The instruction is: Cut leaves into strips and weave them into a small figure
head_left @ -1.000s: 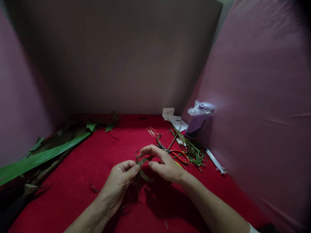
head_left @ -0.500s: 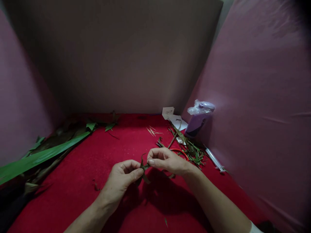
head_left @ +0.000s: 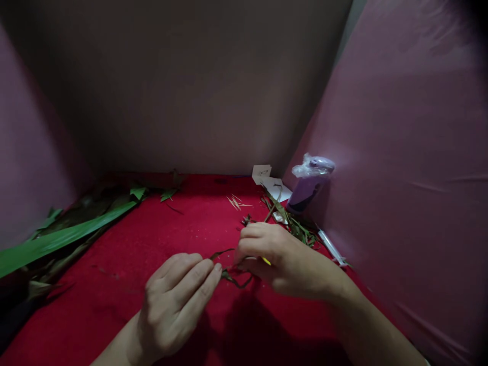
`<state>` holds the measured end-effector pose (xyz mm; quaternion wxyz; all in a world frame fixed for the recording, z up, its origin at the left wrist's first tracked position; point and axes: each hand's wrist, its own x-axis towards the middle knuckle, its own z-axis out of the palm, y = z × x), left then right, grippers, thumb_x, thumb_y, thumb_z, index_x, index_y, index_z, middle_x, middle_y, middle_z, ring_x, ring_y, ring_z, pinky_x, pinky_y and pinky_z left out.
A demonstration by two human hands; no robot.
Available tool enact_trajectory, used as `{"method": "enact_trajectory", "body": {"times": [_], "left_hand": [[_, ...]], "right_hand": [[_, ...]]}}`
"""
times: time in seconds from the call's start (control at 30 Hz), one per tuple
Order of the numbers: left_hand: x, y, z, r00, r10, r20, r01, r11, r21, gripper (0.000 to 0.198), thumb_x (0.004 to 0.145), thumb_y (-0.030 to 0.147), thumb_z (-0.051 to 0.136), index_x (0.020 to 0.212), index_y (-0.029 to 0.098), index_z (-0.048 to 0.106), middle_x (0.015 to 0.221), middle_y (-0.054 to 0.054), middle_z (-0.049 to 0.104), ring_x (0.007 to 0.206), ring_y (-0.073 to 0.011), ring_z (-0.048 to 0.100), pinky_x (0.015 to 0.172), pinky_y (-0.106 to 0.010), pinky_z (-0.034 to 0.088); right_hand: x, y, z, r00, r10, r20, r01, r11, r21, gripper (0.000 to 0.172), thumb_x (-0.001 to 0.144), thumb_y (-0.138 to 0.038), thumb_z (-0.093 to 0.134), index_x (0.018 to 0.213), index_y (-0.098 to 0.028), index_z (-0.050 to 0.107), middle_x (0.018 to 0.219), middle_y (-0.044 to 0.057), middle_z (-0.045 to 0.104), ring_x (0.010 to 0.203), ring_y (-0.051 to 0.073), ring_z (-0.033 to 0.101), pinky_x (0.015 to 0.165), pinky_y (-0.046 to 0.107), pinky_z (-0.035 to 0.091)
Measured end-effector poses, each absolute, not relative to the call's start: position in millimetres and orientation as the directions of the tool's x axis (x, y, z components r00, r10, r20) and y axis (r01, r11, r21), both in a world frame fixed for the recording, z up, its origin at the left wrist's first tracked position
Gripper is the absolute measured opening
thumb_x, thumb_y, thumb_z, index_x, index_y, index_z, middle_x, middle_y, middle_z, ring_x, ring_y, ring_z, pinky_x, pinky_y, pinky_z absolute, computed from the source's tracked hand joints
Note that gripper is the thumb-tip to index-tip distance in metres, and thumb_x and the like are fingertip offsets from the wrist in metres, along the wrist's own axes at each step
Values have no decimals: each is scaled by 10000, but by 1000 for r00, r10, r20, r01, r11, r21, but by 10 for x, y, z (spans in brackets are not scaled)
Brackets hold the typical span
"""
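Over the red cloth [head_left: 179,223], my left hand [head_left: 179,300] is closed, its thumb and fingertips pinching thin dark green leaf strips [head_left: 240,285]. Loose ends of the strips curl out toward my right hand [head_left: 282,259]. That hand is also closed, with bent fingers bunched just right of the left fingertips. A small yellow piece [head_left: 266,261] sticks out beside its thumb; what it belongs to is hidden by the fingers. I cannot tell whether the right fingers also grip the strips.
Long green leaves [head_left: 76,236] lie along the left. At the back are several toothpicks [head_left: 237,202] and white paper cards [head_left: 276,188]. A purple bottle [head_left: 307,190] topped with clear plastic, leaf scraps [head_left: 299,229] and a syringe [head_left: 331,247] line the right wall [head_left: 400,193].
My left hand has turned so its back shows more. My right hand has curled closed and the yellow piece has come into sight. The red scissors handle is no longer visible.
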<state>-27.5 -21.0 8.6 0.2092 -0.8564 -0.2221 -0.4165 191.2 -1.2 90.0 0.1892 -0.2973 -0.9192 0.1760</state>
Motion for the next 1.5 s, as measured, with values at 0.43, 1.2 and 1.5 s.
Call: {"method": "enact_trajectory", "body": {"times": [0.43, 1.2, 1.5], "left_hand": [[-230, -403, 158, 458, 341, 821, 681, -729, -76, 365, 846, -39, 389, 1002, 192, 625, 964, 6, 671, 883, -115, 599, 840, -290, 462], [-324, -427, 188, 468, 329, 820, 704, -700, -121, 283, 863, 63, 458, 1026, 196, 647, 971, -2, 702, 890, -152, 592, 901, -341, 417], [-341, -504, 191, 412, 390, 823, 635, -771, 47, 286, 867, 120, 465, 1101, 184, 617, 993, -35, 695, 946, -189, 575, 885, -355, 423]], "right_hand": [[2006, -382, 1126, -710, 699, 86, 629, 685, -367, 176, 875, -113, 423, 913, -167, 587, 772, 11, 548, 644, 114, 415, 573, 257, 285], [2059, 34, 1221, -706, 625, -332, 475, 71, -877, 98, 809, -143, 578, 712, -131, 565, 624, -36, 516, 604, 68, 464, 562, 175, 380], [1999, -71, 1032, -701, 704, 116, 313, 449, -837, 104, 833, -74, 527, 818, -150, 596, 783, 11, 598, 712, 99, 536, 671, 231, 448]]}}
